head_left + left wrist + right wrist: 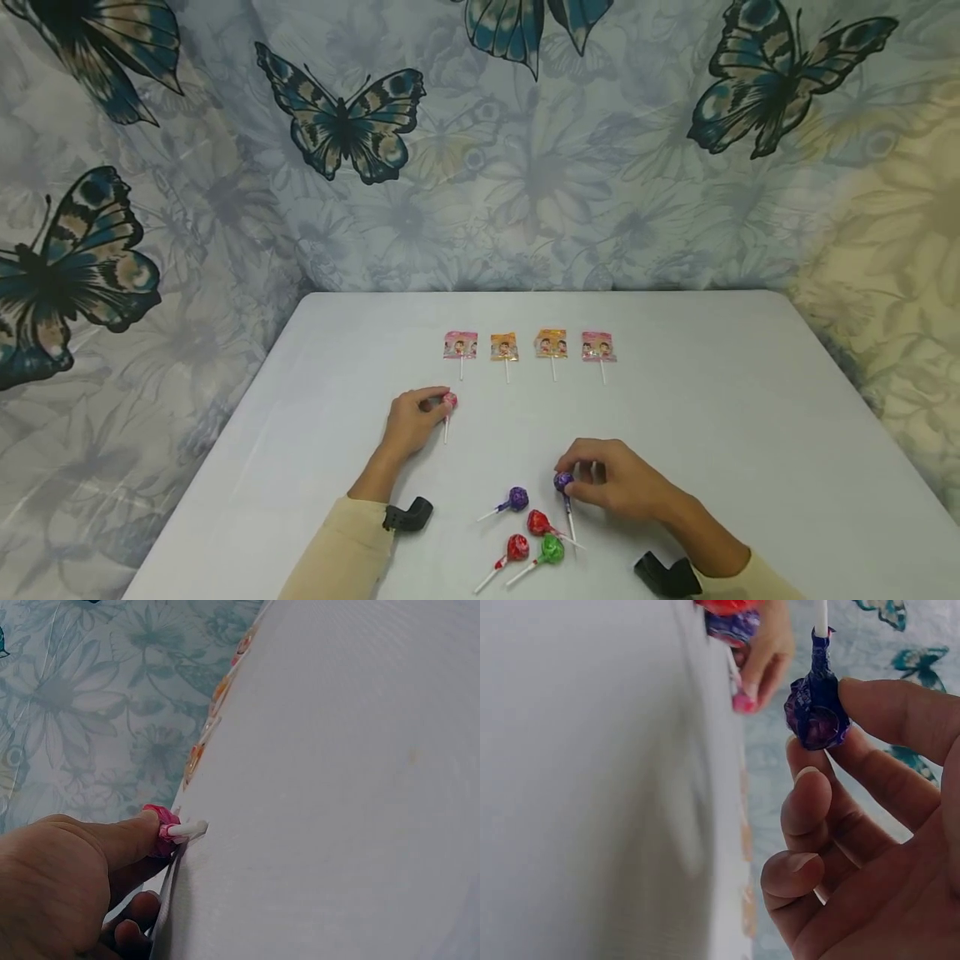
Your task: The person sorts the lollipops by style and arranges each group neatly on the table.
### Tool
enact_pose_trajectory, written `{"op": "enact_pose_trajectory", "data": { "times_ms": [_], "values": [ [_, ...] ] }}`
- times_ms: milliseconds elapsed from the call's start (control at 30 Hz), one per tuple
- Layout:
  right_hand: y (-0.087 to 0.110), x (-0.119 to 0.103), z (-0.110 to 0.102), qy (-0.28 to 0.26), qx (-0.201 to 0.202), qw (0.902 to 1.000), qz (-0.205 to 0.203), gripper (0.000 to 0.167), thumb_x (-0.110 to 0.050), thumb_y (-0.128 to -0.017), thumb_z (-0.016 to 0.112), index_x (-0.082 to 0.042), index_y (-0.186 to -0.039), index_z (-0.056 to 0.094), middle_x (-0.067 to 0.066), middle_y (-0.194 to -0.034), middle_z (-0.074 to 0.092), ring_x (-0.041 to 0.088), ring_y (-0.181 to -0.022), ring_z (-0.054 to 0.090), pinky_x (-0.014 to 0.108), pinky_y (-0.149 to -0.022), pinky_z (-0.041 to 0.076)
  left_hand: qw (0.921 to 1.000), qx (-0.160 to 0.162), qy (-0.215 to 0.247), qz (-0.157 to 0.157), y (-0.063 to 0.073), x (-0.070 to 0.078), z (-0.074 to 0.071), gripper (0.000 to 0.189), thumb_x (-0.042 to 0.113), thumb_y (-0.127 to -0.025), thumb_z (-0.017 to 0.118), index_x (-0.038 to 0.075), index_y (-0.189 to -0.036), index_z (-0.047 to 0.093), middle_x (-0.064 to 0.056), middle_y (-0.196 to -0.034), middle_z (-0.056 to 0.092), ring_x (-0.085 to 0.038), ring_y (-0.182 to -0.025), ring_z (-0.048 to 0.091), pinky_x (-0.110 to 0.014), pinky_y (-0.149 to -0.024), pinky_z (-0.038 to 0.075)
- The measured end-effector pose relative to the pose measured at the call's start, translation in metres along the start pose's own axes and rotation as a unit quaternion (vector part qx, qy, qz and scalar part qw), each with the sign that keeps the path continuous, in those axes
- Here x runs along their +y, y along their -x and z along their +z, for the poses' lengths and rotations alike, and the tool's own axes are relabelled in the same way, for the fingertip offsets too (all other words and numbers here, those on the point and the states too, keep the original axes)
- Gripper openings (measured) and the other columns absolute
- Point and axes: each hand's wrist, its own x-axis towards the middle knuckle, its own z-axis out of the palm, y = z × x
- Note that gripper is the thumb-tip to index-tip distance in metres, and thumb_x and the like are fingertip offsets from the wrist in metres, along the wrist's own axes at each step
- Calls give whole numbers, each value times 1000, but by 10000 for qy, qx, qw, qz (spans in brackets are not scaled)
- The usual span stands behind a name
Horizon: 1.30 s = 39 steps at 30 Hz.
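Thumb and fingers of my left hand pinch the head of a pink lollipop, its white stick pointing toward me. In the left wrist view the pink wrapper shows between thumb and finger. My right hand pinches a purple lollipop by its wrapped head; the right wrist view shows this purple lollipop between thumb and fingers. Left of the right hand lie another purple lollipop, two red lollipops and a green lollipop, loosely grouped.
Four flat-wrapped lollipops stand in a row near the table's back, two pink and two orange. The white table meets a butterfly-patterned cloth behind it. Black wrist straps sit on both forearms.
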Motion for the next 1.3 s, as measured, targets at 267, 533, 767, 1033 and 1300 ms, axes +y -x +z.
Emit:
{"op": "enact_pose_trajectory", "data": {
  "times_ms": [267,533,767,1033,1300],
  "values": [
    [-11,-5,-11,202,82,9997,-70,18,-13,-85,74,-23,-100,68,-11,-91,62,11,-76,55,27,-62,46,9999,-16,-2,99,1,-2,-2,24,13,-83,77,11,-107,75,2,-76,56,-15,-72,50,-33,-64,41],
    [-24,-13,-17,343,181,9989,-253,19,-11,-85,74,-22,-100,69,-12,-91,62,10,-74,55,26,-58,46,9999,28,59,83,1,1,-2,24,12,-82,77,11,-106,76,2,-75,58,-15,-72,51,-33,-64,41],
    [-41,-19,-19,428,347,9974,-460,17,-12,-86,74,-20,-100,69,-12,-91,62,10,-74,54,27,-58,46,9999,15,41,114,1,1,-3,24,11,-82,77,9,-106,76,2,-75,58,-15,-72,51,-33,-64,42],
    [-65,-21,-16,533,626,9951,-552,19,-10,-85,75,-18,-101,70,-12,-90,61,11,-75,54,30,-60,48,9999,82,52,102,1,1,-3,24,11,-82,78,10,-105,76,1,-75,58,-15,-72,51,-33,-64,42],
    [-86,-19,-7,409,899,9926,-706,18,-10,-85,75,-13,-102,71,-10,-90,64,11,-75,55,32,-60,48,10000,59,40,62,2,1,-2,23,13,-82,78,11,-105,76,1,-75,58,-16,-73,51,-34,-66,42]
  ]
}}
